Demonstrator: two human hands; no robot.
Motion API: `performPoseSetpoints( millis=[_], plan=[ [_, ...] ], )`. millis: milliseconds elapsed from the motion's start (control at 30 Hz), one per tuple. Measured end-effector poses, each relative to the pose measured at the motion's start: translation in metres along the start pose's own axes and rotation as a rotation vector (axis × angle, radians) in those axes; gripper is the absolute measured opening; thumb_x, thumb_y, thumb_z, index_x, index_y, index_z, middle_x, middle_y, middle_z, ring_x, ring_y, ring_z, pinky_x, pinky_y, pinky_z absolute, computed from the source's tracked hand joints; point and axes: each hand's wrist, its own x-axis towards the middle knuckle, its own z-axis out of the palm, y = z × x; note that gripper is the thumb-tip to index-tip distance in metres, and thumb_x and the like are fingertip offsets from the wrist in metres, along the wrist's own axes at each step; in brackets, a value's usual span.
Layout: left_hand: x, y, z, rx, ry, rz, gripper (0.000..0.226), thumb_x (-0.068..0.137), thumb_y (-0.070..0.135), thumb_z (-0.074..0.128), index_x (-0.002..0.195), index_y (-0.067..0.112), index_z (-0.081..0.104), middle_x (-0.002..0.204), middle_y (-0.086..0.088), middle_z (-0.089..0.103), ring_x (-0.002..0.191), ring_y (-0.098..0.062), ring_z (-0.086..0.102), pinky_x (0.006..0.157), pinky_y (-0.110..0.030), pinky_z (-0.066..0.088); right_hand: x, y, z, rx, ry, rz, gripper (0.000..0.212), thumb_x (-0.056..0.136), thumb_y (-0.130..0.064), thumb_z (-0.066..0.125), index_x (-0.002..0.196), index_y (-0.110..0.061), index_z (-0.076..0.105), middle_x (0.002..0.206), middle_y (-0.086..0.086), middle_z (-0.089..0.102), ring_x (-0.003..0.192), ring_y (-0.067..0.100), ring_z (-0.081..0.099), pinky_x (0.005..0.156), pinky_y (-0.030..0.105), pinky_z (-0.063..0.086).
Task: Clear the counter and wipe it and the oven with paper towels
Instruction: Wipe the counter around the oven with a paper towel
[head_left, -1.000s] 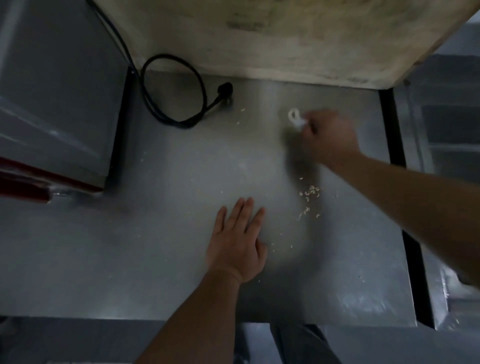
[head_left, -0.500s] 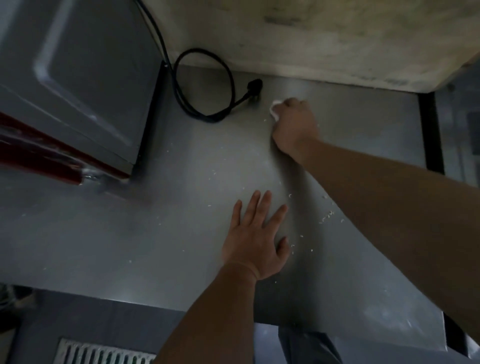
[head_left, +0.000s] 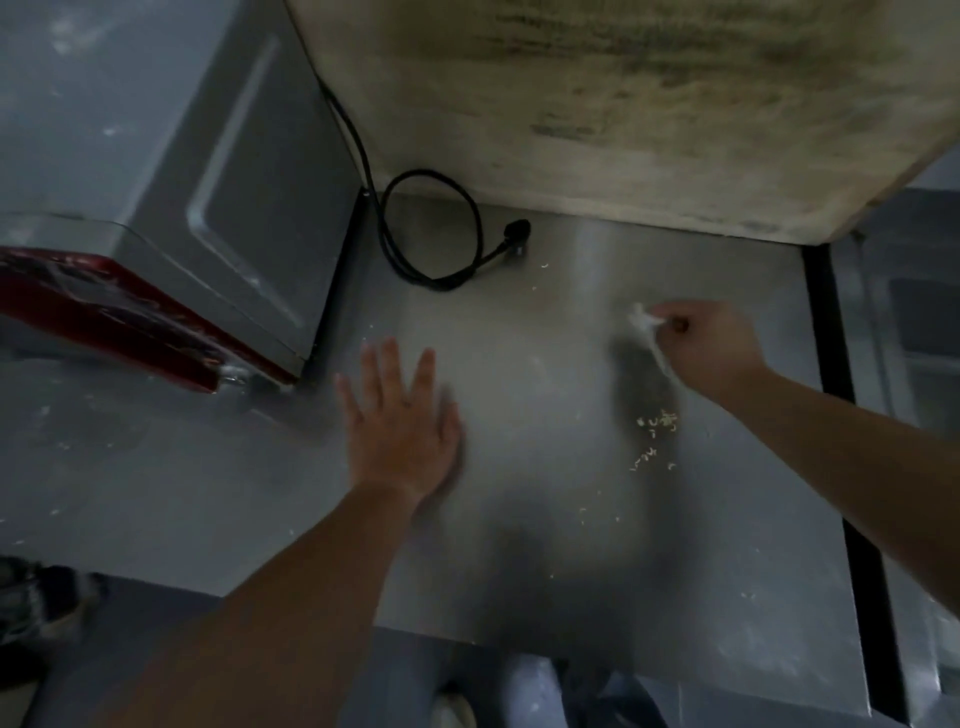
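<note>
**Right hand wiping with towel scrap, left hand flat on worktop**

Head view, dim light, some motion blur.

Right hand (head_left: 704, 345): fingers curled into a fist, clamped on a small crumpled paper towel (head_left: 644, 321). The white scrap sticks out of the fist on its left side, at the knuckles, and a thin strip of it trails down along the near edge of the hand. Hand and towel sit toward the far right part of the worktop (head_left: 519, 332), short of the back edge. Whether the towel touches the metal surface cannot be told; a dark shadow lies directly under it.

Left hand (head_left: 400, 421): fingers straight and spread apart, palm down on the worktop near its middle, holding nothing. Well apart from the towel.

Crumbs (head_left: 657, 426): a loose cluster of pale bits on the worktop just nearer than the right hand, with a few more scattered toward the front edge and a couple near the plug.

Oven (head_left: 171, 171): grey body with a red front, standing at the left side of the worktop, left of the left hand's fingertips. Its black power cord (head_left: 441, 228) loops along the back edge beside the oven, with the plug (head_left: 517, 231) lying loose on the metal.

A stained pale wall (head_left: 623, 104) rises behind the back edge. A black strip (head_left: 831, 332) runs along the worktop's right edge.
</note>
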Motion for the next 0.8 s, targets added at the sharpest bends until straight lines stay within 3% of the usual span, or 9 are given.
performPoseSetpoints(
  millis=[100,233,333,433,567,733,800],
  plan=[
    [0.002,-0.028,0.013,-0.009,-0.093,-0.135,0.075,0.096,0.067,0.018,0.159,0.031,0.003,0.166,-0.013,-0.015,0.15,-0.035,-0.023,0.118,-0.061,-0.01,0.042,-0.006,-0.006,0.215,0.1,0.137,0.03,0.093,-0.043,0.061,0.102,-0.018,0.075,0.093,0.002,0.072,0.093,0.021,0.066,0.087,0.031,0.05],
    [0.0,-0.034,0.039,-0.092,-0.187,-0.191,0.081,0.091,0.072,0.003,0.158,0.03,-0.012,0.167,-0.012,-0.013,0.151,-0.034,-0.018,0.121,-0.06,-0.001,0.094,-0.026,0.007,0.144,0.166,0.162,0.027,0.098,-0.027,0.054,0.112,-0.011,0.071,0.118,0.013,0.069,0.114,0.033,0.06,0.095,0.029,0.044],
    [0.005,-0.036,0.045,-0.084,-0.151,-0.169,0.081,0.091,0.072,0.002,0.158,0.029,-0.012,0.167,-0.011,-0.013,0.152,-0.032,-0.016,0.122,-0.055,-0.003,0.125,-0.053,0.034,0.087,0.17,0.143,0.027,0.097,-0.029,0.054,0.112,-0.013,0.07,0.117,0.015,0.068,0.114,0.034,0.06,0.092,0.029,0.045],
    [0.005,-0.039,0.046,-0.097,-0.113,-0.166,0.078,0.092,0.069,0.005,0.159,0.03,-0.008,0.167,-0.01,-0.01,0.153,-0.031,-0.015,0.123,-0.053,-0.004,0.14,-0.078,0.073,-0.083,0.073,0.117,0.033,0.093,-0.023,0.054,0.122,-0.011,0.064,0.127,0.015,0.063,0.119,0.034,0.057,0.102,0.032,0.044],
    [0.007,-0.041,0.05,-0.113,-0.087,-0.167,0.076,0.093,0.067,0.009,0.16,0.031,0.002,0.168,-0.008,-0.002,0.153,-0.03,-0.009,0.123,-0.051,-0.001,0.126,-0.104,0.108,-0.351,0.023,0.017,0.028,0.089,-0.018,0.054,0.114,-0.01,0.064,0.123,0.016,0.055,0.114,0.036,0.052,0.096,0.035,0.043],
    [0.006,-0.043,0.049,-0.142,-0.079,-0.16,0.073,0.096,0.064,0.018,0.16,0.031,0.005,0.168,-0.008,-0.001,0.154,-0.029,-0.008,0.123,-0.051,-0.001,0.062,-0.092,0.12,-0.212,-0.087,-0.191,0.023,0.082,-0.007,0.056,0.09,-0.02,0.074,0.108,0.006,0.061,0.103,0.025,0.059,0.096,0.034,0.046],
    [0.005,-0.043,0.049,-0.147,-0.081,-0.162,0.073,0.095,0.064,0.014,0.16,0.032,0.006,0.168,-0.007,-0.001,0.154,-0.029,-0.008,0.123,-0.05,-0.002,0.022,-0.085,0.119,-0.17,-0.206,-0.305,0.025,0.08,-0.005,0.058,0.092,-0.021,0.073,0.108,0.004,0.061,0.103,0.024,0.057,0.094,0.032,0.044]
  ],
)
